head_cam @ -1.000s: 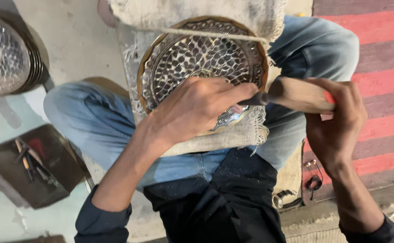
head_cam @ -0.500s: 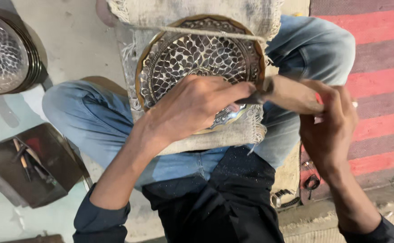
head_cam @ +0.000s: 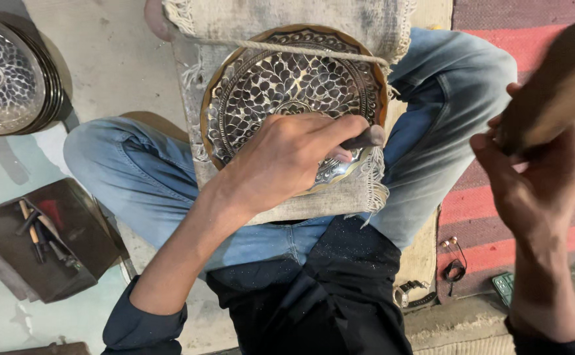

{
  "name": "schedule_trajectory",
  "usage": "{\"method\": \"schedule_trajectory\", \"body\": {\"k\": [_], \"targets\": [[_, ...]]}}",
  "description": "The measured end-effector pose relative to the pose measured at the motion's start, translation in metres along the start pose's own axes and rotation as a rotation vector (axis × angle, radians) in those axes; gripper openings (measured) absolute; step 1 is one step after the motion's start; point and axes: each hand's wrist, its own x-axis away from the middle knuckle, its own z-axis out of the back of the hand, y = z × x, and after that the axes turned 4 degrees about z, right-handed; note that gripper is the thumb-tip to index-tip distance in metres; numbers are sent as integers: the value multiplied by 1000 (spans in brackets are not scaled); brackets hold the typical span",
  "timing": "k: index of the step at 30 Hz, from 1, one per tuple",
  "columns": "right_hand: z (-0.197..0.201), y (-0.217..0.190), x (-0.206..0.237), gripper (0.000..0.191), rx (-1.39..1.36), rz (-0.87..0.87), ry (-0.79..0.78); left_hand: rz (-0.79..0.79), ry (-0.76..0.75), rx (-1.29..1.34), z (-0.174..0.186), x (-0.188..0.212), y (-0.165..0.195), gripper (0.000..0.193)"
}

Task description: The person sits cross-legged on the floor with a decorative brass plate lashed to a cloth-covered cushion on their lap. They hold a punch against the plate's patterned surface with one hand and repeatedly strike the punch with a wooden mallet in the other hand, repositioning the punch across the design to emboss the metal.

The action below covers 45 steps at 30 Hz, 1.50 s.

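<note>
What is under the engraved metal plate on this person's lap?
The engraved plate rests on a frayed burlap cloth laid over the jeans. A rope crosses its top. The left hand, gripping a chisel, covers its lower part; whatever lies beneath the cloth is hidden.

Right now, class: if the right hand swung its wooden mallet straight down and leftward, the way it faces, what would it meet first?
Most likely the butt of the chisel that the left hand holds on the engraved metal plate. The right hand holds the blurred mallet apart from it; depth is unclear.
</note>
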Motion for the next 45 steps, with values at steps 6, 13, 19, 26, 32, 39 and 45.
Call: {"method": "schedule_trajectory", "body": {"k": [6,13,19,26,32,39,45], "targets": [[-3,-9,-8,48,-10,178,49,3,8,-16,-1,3,-2,32],[-13,-29,-12,36,311,130,64,-49,32,23,-1,2,0,27],[-4,-28,-15,45,474,371,-22,-15,35,-15,-1,6,-1,29],[-12,-33,-20,49,142,160,34,1,43,-15,-4,6,-2,32],[-15,-43,-27,49,219,151,-43,-1,43,-33,-3,6,-2,36],[-22,-40,-25,38,-108,-134,15,-13,62,-45,-3,6,0,35],[-21,-21,-15,31,77,-54,-104,-6,48,-52,-3,8,0,36]]}}
